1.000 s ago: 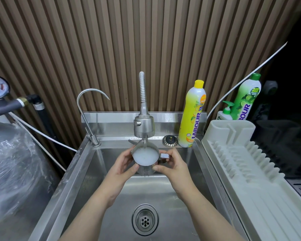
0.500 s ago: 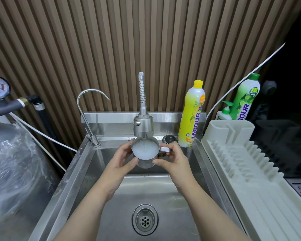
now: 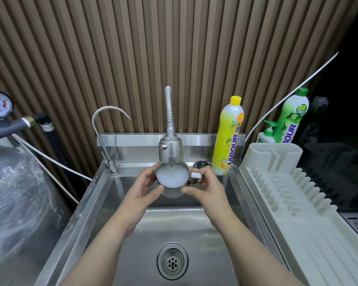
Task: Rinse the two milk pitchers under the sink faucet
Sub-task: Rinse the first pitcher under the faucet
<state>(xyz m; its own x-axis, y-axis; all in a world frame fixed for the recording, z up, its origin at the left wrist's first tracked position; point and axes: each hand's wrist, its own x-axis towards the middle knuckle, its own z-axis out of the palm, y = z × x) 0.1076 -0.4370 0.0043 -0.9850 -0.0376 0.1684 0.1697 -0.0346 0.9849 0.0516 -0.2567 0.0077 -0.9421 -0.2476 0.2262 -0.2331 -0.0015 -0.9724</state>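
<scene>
A small steel milk pitcher (image 3: 172, 176) is held upright right under the spray head of the flexible faucet (image 3: 170, 150), brimful of white foamy water. My left hand (image 3: 145, 186) wraps its left side and spout. My right hand (image 3: 205, 185) grips its handle on the right, thumb under the body. Both hands hover over the steel sink (image 3: 103, 195). Only one pitcher is in view.
A thin gooseneck tap (image 3: 103, 129) rises at the sink's back left. A yellow detergent bottle (image 3: 228, 137) stands at the back right corner. A white dish rack (image 3: 298, 199) lies right of the sink, with green bottles (image 3: 291, 118) behind it. The drain (image 3: 172, 261) sits below.
Both hands have raised the pitcher until its rim is just below the spray head, and the water inside has risen to the brim.
</scene>
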